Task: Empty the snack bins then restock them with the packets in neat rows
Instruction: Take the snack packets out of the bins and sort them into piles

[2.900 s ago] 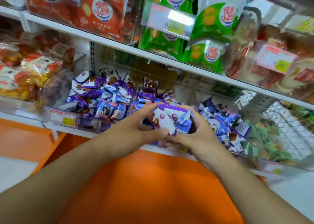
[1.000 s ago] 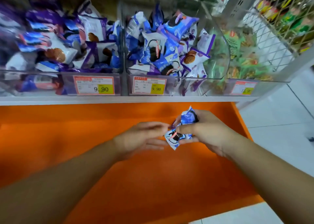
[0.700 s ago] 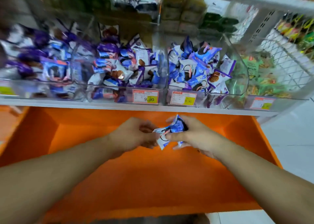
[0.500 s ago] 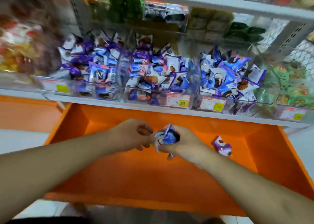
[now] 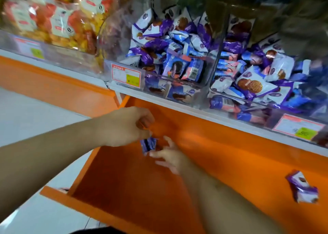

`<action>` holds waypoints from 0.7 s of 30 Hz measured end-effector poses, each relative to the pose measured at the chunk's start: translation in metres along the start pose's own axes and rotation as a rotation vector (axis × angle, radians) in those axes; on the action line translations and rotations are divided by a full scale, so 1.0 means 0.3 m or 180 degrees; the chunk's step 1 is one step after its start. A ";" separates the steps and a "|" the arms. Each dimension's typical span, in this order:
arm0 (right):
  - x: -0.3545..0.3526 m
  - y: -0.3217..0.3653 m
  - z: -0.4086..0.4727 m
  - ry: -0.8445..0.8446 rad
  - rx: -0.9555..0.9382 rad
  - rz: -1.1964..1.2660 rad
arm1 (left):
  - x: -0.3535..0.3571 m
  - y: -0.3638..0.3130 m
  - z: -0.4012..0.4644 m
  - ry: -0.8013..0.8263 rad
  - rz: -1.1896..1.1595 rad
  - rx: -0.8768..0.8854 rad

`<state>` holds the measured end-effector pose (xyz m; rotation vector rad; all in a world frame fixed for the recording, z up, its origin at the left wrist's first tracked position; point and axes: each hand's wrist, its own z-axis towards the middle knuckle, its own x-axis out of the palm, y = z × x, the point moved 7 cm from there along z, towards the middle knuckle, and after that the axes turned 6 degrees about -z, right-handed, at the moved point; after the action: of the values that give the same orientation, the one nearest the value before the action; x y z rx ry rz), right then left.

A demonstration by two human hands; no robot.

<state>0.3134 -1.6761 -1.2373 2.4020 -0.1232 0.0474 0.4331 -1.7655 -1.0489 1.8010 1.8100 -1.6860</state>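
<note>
Orange shelf (image 5: 230,162): left hand (image 5: 127,125) curled over packet (image 5: 148,145).

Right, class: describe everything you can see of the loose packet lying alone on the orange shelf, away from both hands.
The loose packet is a small, crinkled wrapper, glossy like plastic film, purple at its ends with a white middle showing a dark brown picture. It looks sealed, lies tilted, and rests on the orange shelf at its right side, below the clear bins. Nothing but the shelf touches it; neither hand is near.
</note>
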 end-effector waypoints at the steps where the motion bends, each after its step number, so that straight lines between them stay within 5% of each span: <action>1: 0.010 -0.008 0.006 -0.0028 0.0114 -0.0101 | -0.012 0.000 0.001 -0.0018 -0.0015 -0.0006; 8: -0.132 -0.015 -0.149 -0.0174 -0.0285 -0.0976 | -0.057 -0.109 -0.013 -0.0146 -0.0040 0.0187; 16: -0.405 0.378 -0.773 -0.0794 -0.1631 -0.1462 | -0.087 -0.440 -0.090 -0.0378 -0.0263 0.0842; 21: -0.576 0.629 -1.045 -0.1647 -0.2125 -0.2028 | -0.132 -0.610 -0.119 -0.0974 -0.0431 0.1172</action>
<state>0.1224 -1.5913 -0.8908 1.6425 0.3411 -0.7847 0.3311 -1.7119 -0.8971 1.4416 1.6043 -2.3252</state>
